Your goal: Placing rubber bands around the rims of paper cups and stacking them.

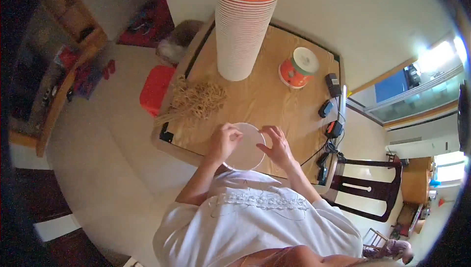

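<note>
A round white paper tub (245, 153) with a pale rim is at the table's near edge, close against my shirt; its mouth faces up. My left hand (226, 142) is at the tub's left side, its fingers curled together over the rim. Whatever is between those fingertips, if anything, is too small to make out. On the opposite side my right hand (276, 145) reaches over the rim, thumb and fingers apart. A heap of tan crinkled paper strips (198, 99) lies on the table beyond my left hand.
A tall stack of paper tubs (244, 31), orange at the top, rises from the wooden table (267, 93). Farther right sits an orange tub with a lid-like white disc (305, 60). Black adapters and cables (334, 129) line the right edge. A red stool (156, 90) and dark chair (368, 188) flank the table.
</note>
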Available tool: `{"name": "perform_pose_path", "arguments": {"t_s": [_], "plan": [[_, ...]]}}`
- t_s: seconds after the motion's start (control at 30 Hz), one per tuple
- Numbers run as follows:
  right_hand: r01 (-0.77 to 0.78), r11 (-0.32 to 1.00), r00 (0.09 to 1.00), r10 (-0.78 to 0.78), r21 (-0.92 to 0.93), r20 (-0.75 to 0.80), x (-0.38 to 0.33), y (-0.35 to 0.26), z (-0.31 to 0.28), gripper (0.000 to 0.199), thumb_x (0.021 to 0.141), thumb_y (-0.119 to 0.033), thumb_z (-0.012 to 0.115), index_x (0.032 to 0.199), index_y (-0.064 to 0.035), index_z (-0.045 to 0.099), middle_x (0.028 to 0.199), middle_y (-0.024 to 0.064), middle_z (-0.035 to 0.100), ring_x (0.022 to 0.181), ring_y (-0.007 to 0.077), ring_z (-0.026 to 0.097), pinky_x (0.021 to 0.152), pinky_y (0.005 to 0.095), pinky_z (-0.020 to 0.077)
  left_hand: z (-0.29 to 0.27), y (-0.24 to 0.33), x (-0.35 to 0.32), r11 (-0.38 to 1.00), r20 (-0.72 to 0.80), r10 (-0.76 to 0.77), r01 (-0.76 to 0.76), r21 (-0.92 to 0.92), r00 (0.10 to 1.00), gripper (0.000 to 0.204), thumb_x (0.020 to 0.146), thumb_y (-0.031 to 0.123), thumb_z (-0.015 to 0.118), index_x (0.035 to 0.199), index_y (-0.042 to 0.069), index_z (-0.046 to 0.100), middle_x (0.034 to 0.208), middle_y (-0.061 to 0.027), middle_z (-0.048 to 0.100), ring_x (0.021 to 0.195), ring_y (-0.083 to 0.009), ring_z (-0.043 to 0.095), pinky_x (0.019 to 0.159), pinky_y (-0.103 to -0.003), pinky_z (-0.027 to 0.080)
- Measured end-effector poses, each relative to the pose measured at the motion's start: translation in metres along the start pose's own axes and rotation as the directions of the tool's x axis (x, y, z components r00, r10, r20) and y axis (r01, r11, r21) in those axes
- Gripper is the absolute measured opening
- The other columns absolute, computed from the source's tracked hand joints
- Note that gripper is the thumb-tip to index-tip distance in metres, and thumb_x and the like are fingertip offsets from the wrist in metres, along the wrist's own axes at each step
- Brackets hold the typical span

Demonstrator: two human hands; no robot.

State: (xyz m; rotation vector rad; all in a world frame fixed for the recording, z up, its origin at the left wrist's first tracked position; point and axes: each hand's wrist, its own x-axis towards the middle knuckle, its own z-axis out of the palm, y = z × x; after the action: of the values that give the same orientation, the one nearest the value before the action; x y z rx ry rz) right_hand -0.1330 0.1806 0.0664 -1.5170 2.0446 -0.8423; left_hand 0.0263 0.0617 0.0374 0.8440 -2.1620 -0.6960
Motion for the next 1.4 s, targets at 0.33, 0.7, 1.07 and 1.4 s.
{"name": "perform_pose_path", "arguments": {"t_s": [0.33,0.7,1.07,1.4], "plan": [[0.019,0.864,0.999,-0.039,0.503,0.029,0.007,-0.006,0.001,0.008,0.077,0.000,0.059,0.085,0.0007,0.062,0.082,0.0068,0.058,0.077,0.0127,0.057,0.069,0.0258,0.0485,-0.009,0.010,-0.003,0.803,0.323,-0.239,0.373,-0.466,0.916,0.009,0.073,0.009,0.066,0.076,0.001,0.063,0.071,-0.0065,0.063,0.065,-0.0127,0.060,0.061,-0.025,0.046],[0.021,0.962,0.996,-0.045,0.271,0.082,0.008,-0.007,-0.011,0.011,0.075,-0.004,0.059,0.085,-0.0032,0.063,0.085,0.0113,0.060,0.081,0.0247,0.059,0.072,0.0313,0.0480,-0.006,0.038,0.004,0.907,0.320,0.062,0.081,-0.414,0.945,0.048,0.069,0.014,0.068,0.112,0.007,0.047,0.106,-0.0120,0.052,0.100,-0.0261,0.051,0.086,-0.034,0.040],[-0.010,0.963,0.994,-0.021,0.271,0.109,0.021,0.002,-0.017,0.008,0.075,-0.004,0.060,0.083,-0.0025,0.061,0.081,0.0099,0.059,0.073,0.0245,0.058,0.065,0.0310,0.0468,0.038,0.017,-0.006,0.755,0.444,-0.291,0.488,-0.438,0.847,0.022,0.078,0.020,0.063,0.090,0.002,0.055,0.072,-0.0058,0.060,0.063,-0.0087,0.053,0.057,-0.023,0.044],[-0.099,0.825,0.994,0.062,0.556,0.084,0.023,0.034,-0.021,0.023,0.071,0.002,0.064,0.093,-0.0015,0.058,0.093,0.0059,0.058,0.086,0.0161,0.057,0.073,0.0270,0.0470,0.030,0.020,-0.005,0.643,0.440,-0.374,0.570,-0.511,0.816,0.012,0.078,0.012,0.062,0.082,0.001,0.061,0.074,-0.0015,0.061,0.066,-0.0059,0.053,0.061,-0.022,0.043]]}}
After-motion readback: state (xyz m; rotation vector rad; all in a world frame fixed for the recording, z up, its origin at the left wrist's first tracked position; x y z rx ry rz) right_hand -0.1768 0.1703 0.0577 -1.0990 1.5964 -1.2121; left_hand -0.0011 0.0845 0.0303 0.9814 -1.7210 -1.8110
